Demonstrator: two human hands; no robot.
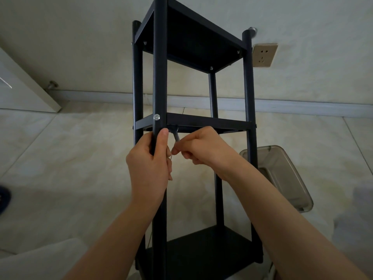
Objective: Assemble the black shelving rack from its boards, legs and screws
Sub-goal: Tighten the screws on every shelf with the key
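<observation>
The black rack [193, 126] stands upright on the tiled floor [70, 158] near the wall, with three boards already fixed between its four legs. The left hand [149, 166] wraps its grip around the near front leg [160, 67] just below the middle board [210, 121], thumb pressed along the leg's front, steadying it. The right hand [203, 148] sits just beside it, fingers curled and pinching a small metal key [176, 135] that rises at a slant up to the underside of the middle board, right at the corner next to the held leg. The key's long axis runs from the fingertips up and slightly left into that corner, so the turning most likely happens under the board, with the right hand nearer the fastener. A silver screw [156, 117] already shows on the leg's front at board height. A clear plastic tray [282, 174] lies on the floor to the right, behind the far leg
</observation>
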